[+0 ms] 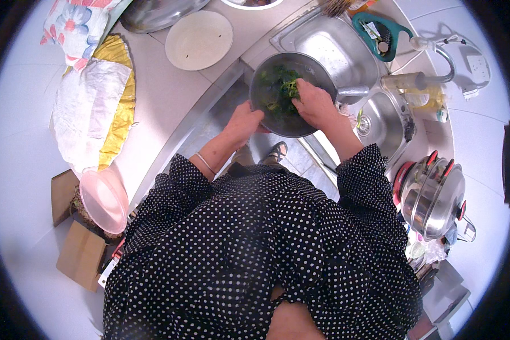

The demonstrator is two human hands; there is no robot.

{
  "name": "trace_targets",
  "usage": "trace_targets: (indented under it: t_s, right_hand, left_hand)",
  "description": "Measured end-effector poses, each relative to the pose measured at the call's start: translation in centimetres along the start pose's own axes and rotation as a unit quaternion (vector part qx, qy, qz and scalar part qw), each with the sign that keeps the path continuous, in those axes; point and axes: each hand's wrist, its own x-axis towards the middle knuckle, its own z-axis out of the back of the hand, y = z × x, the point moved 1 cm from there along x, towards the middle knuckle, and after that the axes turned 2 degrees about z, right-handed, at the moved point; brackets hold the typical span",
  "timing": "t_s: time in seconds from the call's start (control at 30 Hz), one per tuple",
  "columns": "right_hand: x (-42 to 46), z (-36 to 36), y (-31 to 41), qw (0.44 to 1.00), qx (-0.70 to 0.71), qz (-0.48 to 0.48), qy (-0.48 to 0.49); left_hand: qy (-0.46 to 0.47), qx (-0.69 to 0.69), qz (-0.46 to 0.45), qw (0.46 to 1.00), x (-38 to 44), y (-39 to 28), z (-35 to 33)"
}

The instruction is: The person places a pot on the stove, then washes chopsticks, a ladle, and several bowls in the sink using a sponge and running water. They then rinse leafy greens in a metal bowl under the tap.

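A dark round pan (265, 85) with a metallic handle is held out in front of me, over the floor gap beside the sink. My left hand (243, 123) grips its near left rim, with the thumb on top and fingers beneath. Inside the pan lie wet, dark green leafy vegetables (282, 95). My right hand (316, 104) reaches over the near right rim, its fingertips closed on some of the leaves. The pan's handle (352, 91) points right, over the sink's edge.
A double steel sink (329, 46) with a faucet (448, 63) lies beyond and right of the pan. A cream bowl (199, 40) stands on the counter at the upper left. A teal strainer basket (389, 51) sits behind the sink, and a steel steamer pot (427, 199) is at the right.
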Motion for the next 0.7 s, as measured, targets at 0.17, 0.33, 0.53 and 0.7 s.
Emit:
trace_targets:
  t_s: [0.17, 0.33, 0.53, 0.7]
  right_hand:
    - [-1.3, 0.4, 2.0, 0.999, 0.037, 0.001, -0.009]
    - [-2.1, 1.3, 2.3, 0.999, 0.033, 0.031, -0.011]
    - [1.6, 1.9, -1.8, 0.995, 0.072, 0.041, -0.047]
    - [4.1, -1.3, -2.4, 0.996, 0.081, 0.010, -0.025]
  left_hand:
    - [0.008, -0.020, -0.021, 1.000, -0.6, -1.2, -1.0]
    - [0.018, -0.006, -0.007, 1.000, -0.3, -1.1, -1.0]
    - [0.012, 0.008, -0.008, 1.000, -0.4, -1.0, -0.7]
    - [0.023, 0.003, -0.012, 1.000, -0.1, -0.4, -0.6]
